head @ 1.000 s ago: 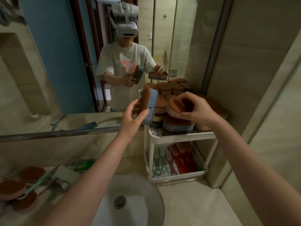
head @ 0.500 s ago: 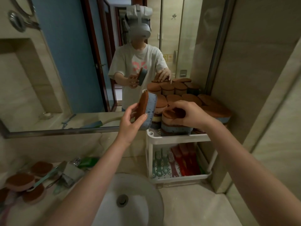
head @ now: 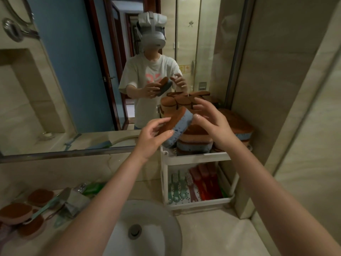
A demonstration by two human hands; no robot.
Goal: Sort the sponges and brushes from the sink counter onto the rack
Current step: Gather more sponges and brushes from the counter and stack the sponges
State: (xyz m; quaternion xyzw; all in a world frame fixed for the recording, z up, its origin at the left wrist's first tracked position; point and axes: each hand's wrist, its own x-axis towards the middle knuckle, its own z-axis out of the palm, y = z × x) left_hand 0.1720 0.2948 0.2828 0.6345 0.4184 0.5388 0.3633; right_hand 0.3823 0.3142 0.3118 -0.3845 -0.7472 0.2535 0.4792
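Observation:
My left hand [head: 152, 136] pinches a blue sponge with a brown scouring face [head: 178, 124] between thumb and fingers, tilted above the left end of the white two-tier rack [head: 195, 158]. My right hand [head: 210, 121] hovers just right of that sponge with fingers spread, its thumb at the sponge's end, holding nothing. The rack's top shelf carries several stacked sponges [head: 195, 144]. Its lower shelf holds green, pink and red brushes [head: 193, 185]. More brown-topped sponges [head: 15, 212] and a teal-handled brush [head: 43, 205] lie on the counter at the far left.
The round white sink basin [head: 147, 230] sits below my arms. A wall mirror [head: 73, 80] runs behind the counter and reflects a person. A tiled wall [head: 276, 89] stands close on the rack's right side. A green item [head: 93, 187] lies by the tap.
My right hand has let go of the sponge it pressed onto the stack and risen, fingers spread, beside the held sponge. My left hand has tilted its sponge flatter over the rack.

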